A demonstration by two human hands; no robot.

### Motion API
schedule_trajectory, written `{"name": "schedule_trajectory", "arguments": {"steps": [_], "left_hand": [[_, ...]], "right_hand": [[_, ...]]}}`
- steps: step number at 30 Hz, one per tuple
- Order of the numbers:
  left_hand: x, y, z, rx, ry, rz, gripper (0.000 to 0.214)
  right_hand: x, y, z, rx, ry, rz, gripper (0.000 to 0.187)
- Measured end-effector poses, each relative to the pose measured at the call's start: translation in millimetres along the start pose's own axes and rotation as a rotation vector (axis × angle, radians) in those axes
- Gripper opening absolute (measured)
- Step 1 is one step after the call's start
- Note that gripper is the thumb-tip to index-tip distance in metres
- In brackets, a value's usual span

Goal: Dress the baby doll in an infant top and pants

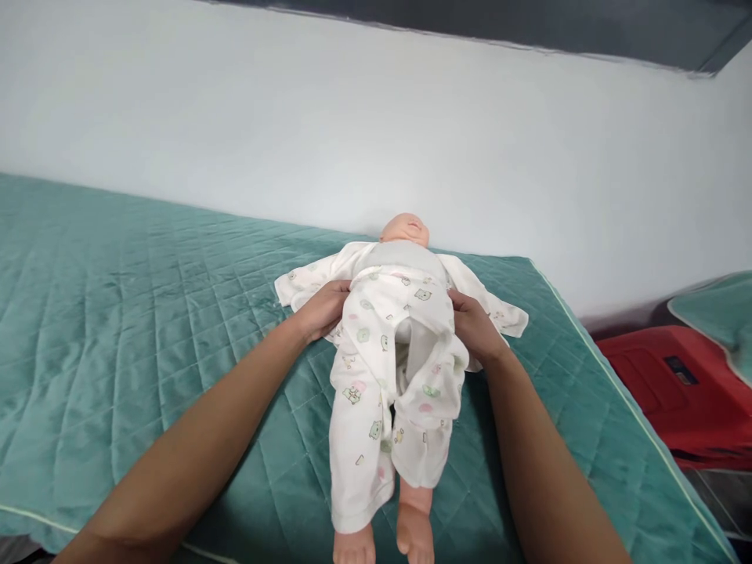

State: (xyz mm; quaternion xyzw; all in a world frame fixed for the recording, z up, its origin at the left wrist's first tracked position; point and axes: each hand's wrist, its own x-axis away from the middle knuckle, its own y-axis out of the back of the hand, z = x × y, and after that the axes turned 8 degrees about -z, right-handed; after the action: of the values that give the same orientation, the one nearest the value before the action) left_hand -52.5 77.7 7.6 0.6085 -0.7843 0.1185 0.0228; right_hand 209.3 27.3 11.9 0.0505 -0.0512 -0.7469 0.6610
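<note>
A baby doll [404, 229] lies on its back on a teal quilted mattress [129, 313], head toward the wall. It wears white printed trousers [381, 376], and an open white printed shirt [305, 286] is spread under it. My left hand [322, 310] grips the trousers at the doll's left-side waist, fingers curled into the cloth. My right hand [475, 325] grips the waist on the other side. The doll's bare feet [385, 540] stick out of the trouser legs near me.
A white wall [376, 125] runs just behind the mattress. Beside the mattress on the right stands a red object [675, 392] with a teal cushion [722, 313] above it. The mattress edge [587, 345] drops off on the right.
</note>
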Motion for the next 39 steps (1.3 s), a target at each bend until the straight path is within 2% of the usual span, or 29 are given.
{"name": "schedule_trajectory", "arguments": {"steps": [4, 7, 13, 17, 22, 29, 39], "left_hand": [[0, -3.9, -1, 0.054, 0.06, -0.037, 0.018], [1, -6.1, -1, 0.053, 0.047, -0.044, 0.017], [3, -5.2, -4, 0.027, -0.002, -0.028, 0.032], [3, -5.0, -7, 0.031, -0.009, -0.039, 0.041], [4, -5.4, -8, -0.004, -0.044, -0.02, 0.045], [3, -0.6, -6, -0.056, -0.066, 0.099, 0.042], [6, -4.4, -13, -0.102, 0.018, 0.077, 0.033]], "right_hand": [[-3, -1, -2, -0.032, 0.004, -0.027, 0.024], [-6, 1, -8, -0.029, 0.0, -0.006, 0.025], [-5, 5, -12, -0.043, -0.031, 0.044, 0.028], [-4, 3, -12, -0.073, -0.054, 0.025, 0.026], [-6, 2, -14, -0.029, -0.006, 0.002, 0.025], [-2, 8, -6, 0.11, 0.067, 0.105, 0.03], [-2, 8, -1, 0.193, 0.131, 0.114, 0.037]]}}
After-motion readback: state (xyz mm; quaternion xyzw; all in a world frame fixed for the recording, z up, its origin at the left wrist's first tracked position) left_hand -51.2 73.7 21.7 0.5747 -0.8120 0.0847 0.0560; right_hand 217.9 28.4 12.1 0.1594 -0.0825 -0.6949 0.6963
